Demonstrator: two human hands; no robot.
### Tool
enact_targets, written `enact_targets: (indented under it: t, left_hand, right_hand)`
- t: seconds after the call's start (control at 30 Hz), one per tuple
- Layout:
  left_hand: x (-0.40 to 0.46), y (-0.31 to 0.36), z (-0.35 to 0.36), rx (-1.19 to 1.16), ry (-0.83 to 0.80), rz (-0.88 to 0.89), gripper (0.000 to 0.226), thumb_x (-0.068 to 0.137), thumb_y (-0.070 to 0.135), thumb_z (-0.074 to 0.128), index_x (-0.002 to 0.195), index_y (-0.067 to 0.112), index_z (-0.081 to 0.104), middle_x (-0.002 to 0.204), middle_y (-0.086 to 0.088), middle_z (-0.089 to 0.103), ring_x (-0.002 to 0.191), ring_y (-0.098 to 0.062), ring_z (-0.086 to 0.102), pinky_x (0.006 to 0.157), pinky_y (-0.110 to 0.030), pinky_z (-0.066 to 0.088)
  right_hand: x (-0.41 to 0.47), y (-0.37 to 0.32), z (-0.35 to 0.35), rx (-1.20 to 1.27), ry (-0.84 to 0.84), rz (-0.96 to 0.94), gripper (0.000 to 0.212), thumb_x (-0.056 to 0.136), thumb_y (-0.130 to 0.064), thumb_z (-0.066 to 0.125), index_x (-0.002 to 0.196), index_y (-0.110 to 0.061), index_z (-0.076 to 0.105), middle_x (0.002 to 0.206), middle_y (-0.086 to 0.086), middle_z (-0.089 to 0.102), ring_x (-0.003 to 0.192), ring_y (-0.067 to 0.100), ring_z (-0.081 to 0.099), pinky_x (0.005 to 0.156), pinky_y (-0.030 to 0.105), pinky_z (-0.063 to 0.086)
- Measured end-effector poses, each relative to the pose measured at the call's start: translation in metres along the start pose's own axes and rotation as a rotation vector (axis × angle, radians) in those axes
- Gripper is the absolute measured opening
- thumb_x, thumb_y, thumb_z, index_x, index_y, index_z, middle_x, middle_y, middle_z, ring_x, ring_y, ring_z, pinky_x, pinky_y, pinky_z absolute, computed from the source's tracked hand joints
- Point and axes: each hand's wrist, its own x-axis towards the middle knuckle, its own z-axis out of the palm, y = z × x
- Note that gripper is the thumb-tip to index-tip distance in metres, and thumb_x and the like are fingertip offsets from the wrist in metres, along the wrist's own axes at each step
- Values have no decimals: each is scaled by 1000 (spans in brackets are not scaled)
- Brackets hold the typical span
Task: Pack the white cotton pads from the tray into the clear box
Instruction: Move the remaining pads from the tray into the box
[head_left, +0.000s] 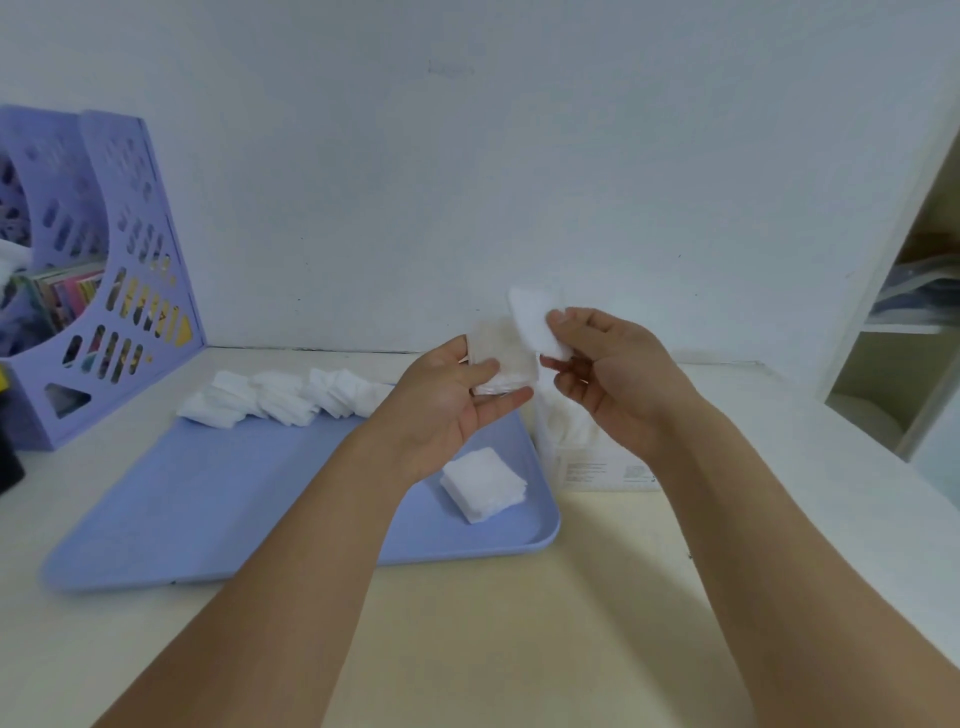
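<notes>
My left hand (452, 395) holds a small clear box (506, 356) up above the tray, thumb on its front and fingers under it. My right hand (608, 374) pinches a stack of white cotton pads (535, 325) just right of the box, tilted toward its top. The blue tray (218, 499) lies on the table below. A row of cotton pads (291, 397) lines the tray's far edge, and a small stack of pads (483, 483) sits near its right side.
A purple perforated file holder (114, 270) with books stands at the back left. A clear plastic package with a white label (592, 457) lies right of the tray, under my right hand. An open shelf unit (904, 322) is at the far right.
</notes>
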Motion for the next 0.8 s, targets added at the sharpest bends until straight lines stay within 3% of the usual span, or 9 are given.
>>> enact_targets:
  t: [0.07, 0.23, 0.43, 0.63, 0.8]
  left_hand:
    - [0, 1, 1, -20, -4, 3, 34, 103, -6, 42, 133, -2, 57, 127, -20, 68, 113, -30, 69, 87, -37, 61]
    - [0, 1, 2, -51, -8, -2, 38, 104, -5, 37, 138, 0, 53, 131, -20, 65, 119, -33, 66, 91, -38, 60]
    - [0, 1, 4, -60, 9, -14, 38, 105, -4, 35, 137, 0, 54, 133, -22, 63, 120, -36, 64, 94, -41, 58]
    - [1, -2, 3, -72, 29, -26, 37, 106, -2, 33, 135, 0, 56, 130, -23, 65, 118, -40, 65, 98, -47, 56]
    - [2, -5, 6, -97, 40, -32, 37, 105, -4, 34, 134, -1, 57, 130, -23, 65, 119, -39, 64, 105, -47, 51]
  right_hand:
    - [2, 7, 4, -106, 71, -27, 8, 97, -17, 68, 91, -12, 66, 77, 0, 68, 63, 9, 62, 55, 18, 47]
    - [3, 16, 11, -113, 107, -6, 11, 95, -17, 70, 89, -9, 67, 76, 1, 65, 57, 6, 58, 56, 19, 45]
    - [7, 23, 9, -182, 145, -29, 16, 94, -21, 73, 98, -6, 70, 87, 7, 70, 67, 10, 63, 62, 23, 47]
    - [10, 29, 11, -263, 200, -90, 13, 95, -21, 72, 88, -12, 65, 60, -3, 63, 52, 8, 58, 55, 23, 46]
    - [9, 30, 11, -317, 234, -140, 13, 95, -20, 71, 88, -12, 64, 61, -3, 64, 50, 4, 59, 49, 13, 44]
